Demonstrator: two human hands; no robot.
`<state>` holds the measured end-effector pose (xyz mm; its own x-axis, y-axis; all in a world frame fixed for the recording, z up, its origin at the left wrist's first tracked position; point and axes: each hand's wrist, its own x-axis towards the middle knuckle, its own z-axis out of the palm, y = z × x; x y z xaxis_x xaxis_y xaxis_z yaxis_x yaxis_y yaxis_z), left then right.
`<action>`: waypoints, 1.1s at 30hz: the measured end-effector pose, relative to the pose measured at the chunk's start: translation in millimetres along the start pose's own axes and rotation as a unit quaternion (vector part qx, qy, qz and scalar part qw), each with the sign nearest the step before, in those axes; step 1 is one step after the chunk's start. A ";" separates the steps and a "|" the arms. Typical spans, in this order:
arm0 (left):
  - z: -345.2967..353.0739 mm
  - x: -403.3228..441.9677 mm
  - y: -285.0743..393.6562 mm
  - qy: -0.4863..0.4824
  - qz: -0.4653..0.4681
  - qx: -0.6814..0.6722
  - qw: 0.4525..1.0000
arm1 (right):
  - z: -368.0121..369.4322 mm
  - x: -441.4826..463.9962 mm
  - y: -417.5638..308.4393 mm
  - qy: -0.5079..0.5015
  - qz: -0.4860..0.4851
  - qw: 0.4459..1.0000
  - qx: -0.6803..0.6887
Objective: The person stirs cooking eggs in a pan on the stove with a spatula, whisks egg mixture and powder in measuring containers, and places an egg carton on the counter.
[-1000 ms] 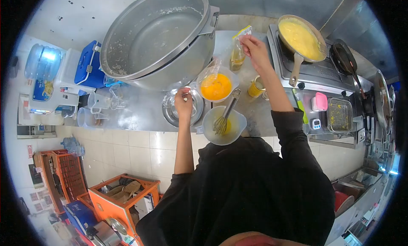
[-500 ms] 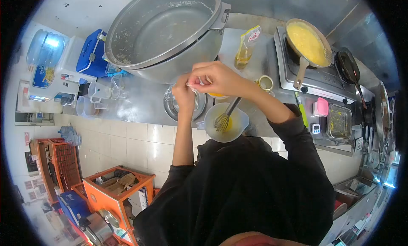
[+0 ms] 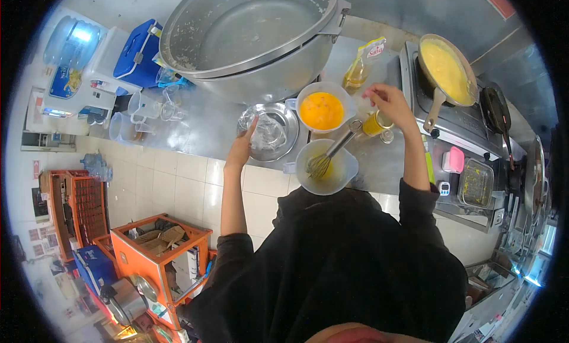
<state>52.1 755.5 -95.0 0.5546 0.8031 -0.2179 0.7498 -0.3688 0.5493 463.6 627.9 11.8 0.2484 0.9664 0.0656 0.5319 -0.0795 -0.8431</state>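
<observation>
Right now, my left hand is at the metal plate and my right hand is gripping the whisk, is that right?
Not quite: your right hand isn't gripping the whisk. The head view shows it near the yellow jar. Your left hand is indeed at the metal plate.

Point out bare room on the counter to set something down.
Bare counter lies between the clear jugs and metal dish, in front of the big pot. Another patch sits right of the whisk bowl; a narrower strip separates pouch and stove. Crowded: the middle, with the metal dish, orange-filled bowl, whisk bowl and yellow container.
</observation>
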 end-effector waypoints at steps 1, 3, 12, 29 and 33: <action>0.7 2.8 6.2 0.000 0.001 0.000 1.000 | -0.1 -8.2 0.4 -0.001 0.025 1.000 -0.007; 5.4 7.4 16.2 0.160 0.128 0.130 0.970 | -1.3 -25.4 2.3 0.028 0.054 0.998 -0.005; 56.8 67.0 57.9 0.138 0.125 -0.329 0.926 | 52.3 -102.5 42.7 0.088 0.134 0.987 -0.034; 66.7 65.5 94.8 0.101 0.024 -0.494 0.863 | 67.8 -146.9 47.1 -0.024 0.244 0.969 0.030; 92.1 63.0 87.4 0.043 -0.039 -0.465 0.884 | 51.0 -141.9 47.5 -0.021 0.258 0.965 0.032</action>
<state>185.8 730.8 -135.0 0.4550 0.8560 -0.2454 0.1431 0.2017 0.9689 412.3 499.4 -64.8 0.4328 0.8113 -0.3930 0.2951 -0.5395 -0.7886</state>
